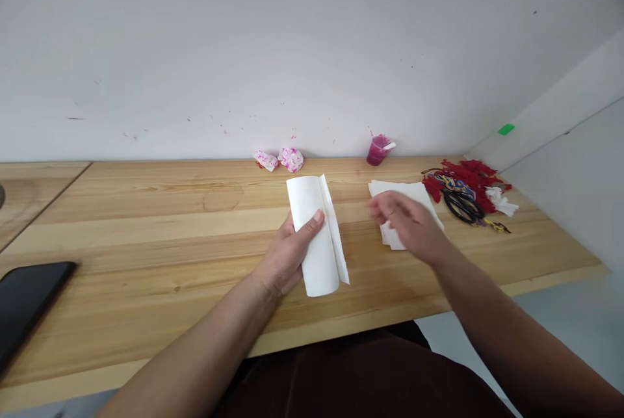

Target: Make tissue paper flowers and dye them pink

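Note:
A white roll of paper towel [316,236] lies on the wooden table [146,236], with a loose sheet edge hanging off its right side. My left hand [290,252] is wrapped round the roll, thumb on top. My right hand [407,220] hovers blurred over a small stack of white paper sheets [404,197] to the right of the roll; its fingers seem loosely spread with nothing visibly held.
Against the wall sit two crumpled pink-stained tissues [280,159] and a small cup of pink liquid [377,149]. A heap of red yarn, cords and black scissors [463,190] lies at the right. A black phone [26,301] rests at the left edge.

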A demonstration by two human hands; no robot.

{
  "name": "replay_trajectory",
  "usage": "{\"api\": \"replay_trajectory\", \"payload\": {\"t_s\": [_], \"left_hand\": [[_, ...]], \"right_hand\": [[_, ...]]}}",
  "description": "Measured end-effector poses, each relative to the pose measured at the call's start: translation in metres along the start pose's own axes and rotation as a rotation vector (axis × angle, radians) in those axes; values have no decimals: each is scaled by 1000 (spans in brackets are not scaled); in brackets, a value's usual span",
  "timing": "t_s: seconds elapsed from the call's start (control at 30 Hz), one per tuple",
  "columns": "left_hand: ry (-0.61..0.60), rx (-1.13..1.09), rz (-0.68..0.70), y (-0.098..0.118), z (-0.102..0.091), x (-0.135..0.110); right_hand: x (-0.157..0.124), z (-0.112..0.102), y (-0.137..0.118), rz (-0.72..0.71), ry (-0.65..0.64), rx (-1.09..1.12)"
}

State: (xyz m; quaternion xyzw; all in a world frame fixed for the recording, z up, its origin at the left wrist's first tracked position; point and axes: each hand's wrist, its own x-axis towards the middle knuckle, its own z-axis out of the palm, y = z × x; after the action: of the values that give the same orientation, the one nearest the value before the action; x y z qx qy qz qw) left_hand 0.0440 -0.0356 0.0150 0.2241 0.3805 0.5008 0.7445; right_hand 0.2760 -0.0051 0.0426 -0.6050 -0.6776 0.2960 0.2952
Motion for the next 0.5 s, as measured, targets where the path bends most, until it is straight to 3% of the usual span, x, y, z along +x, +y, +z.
{"api": "replay_trajectory", "payload": {"t_s": [0.07, 0.17, 0.23, 0.33, 0.5], "left_hand": [[-22, 14, 32, -3, -1, 1], [-65, -5, 50, -6, -2, 4], [-77, -51, 34, -6, -2, 6], [-112, -117, 25, -4, -2, 7], [-202, -175, -40, -2, -5, 6]], "right_hand": [[-5, 32, -16, -33, -202, 232], [-4, 67, -27, -63, -163, 412], [0, 74, -29, -32, -115, 475], [7, 63, -35, -25, -77, 543], [10, 25, -46, -103, 37, 564]]}}
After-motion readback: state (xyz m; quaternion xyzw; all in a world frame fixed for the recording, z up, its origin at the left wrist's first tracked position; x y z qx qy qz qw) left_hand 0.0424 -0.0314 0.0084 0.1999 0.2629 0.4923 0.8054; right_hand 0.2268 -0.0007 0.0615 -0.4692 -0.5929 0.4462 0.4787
